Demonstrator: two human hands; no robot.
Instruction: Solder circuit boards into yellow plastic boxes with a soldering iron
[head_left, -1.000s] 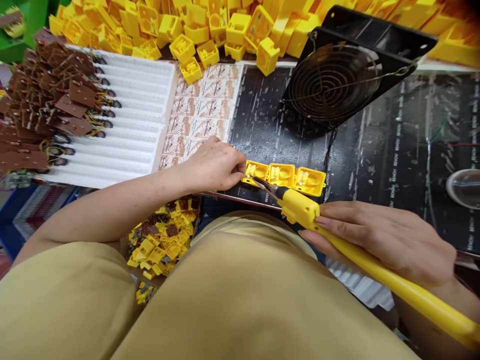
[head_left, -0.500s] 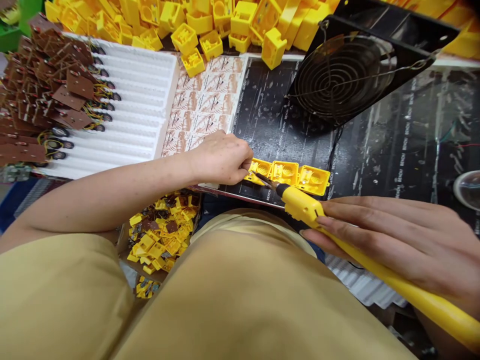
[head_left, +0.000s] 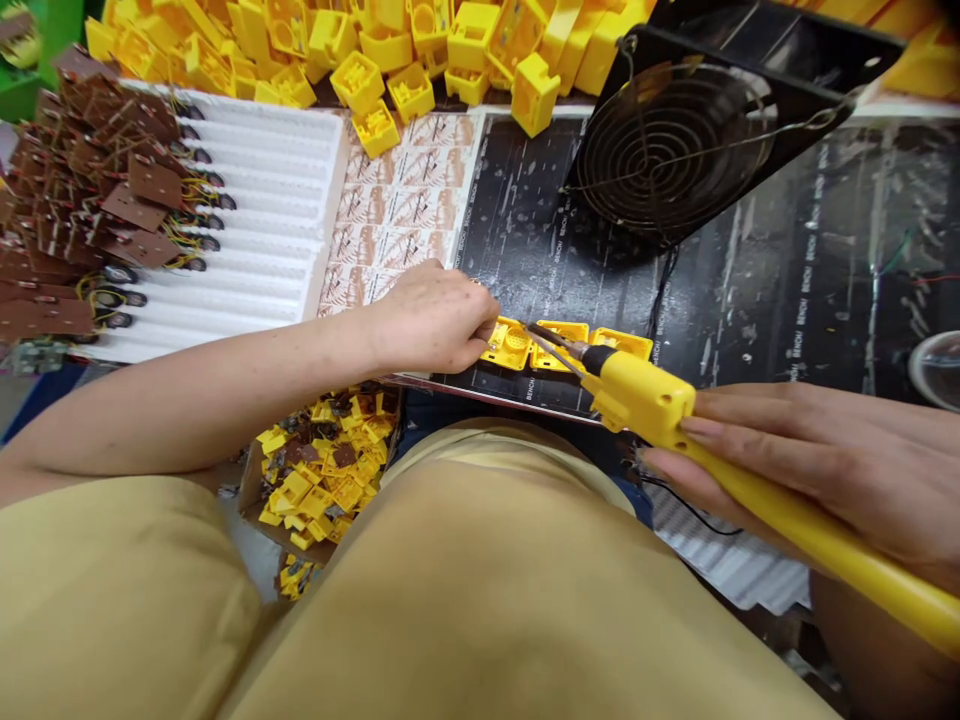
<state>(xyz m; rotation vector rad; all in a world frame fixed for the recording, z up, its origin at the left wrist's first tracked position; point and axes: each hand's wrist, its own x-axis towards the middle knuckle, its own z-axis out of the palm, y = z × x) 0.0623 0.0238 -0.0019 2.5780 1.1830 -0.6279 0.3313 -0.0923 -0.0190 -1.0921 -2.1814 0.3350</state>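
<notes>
Three small open yellow plastic cases (head_left: 553, 347) stand in a row along the front of the black bench mat. At the left end of the row, my left hand (head_left: 442, 318) is closed, its fingertips against the leftmost case; what it pinches, if anything, is hidden. My right hand (head_left: 817, 465) is wrapped round the yellow handle of a soldering iron (head_left: 645, 395). The iron's dark tip and the thin guide beside it point left, over the middle case. From this angle I cannot tell whether the tip touches anything.
A black fan (head_left: 675, 150) stands behind the cases on the mat (head_left: 517, 230). Many yellow housings (head_left: 356, 82) are heaped along the back. On the left, brown circuit boards (head_left: 154, 180) with wires rest on white ribbed foam (head_left: 270, 220). A box of yellow parts (head_left: 322, 480) sits below the bench edge.
The soldering iron and my right hand have drawn back to the right and up, away from the leftmost case. My left hand stays almost in place as the view shifts slightly.
</notes>
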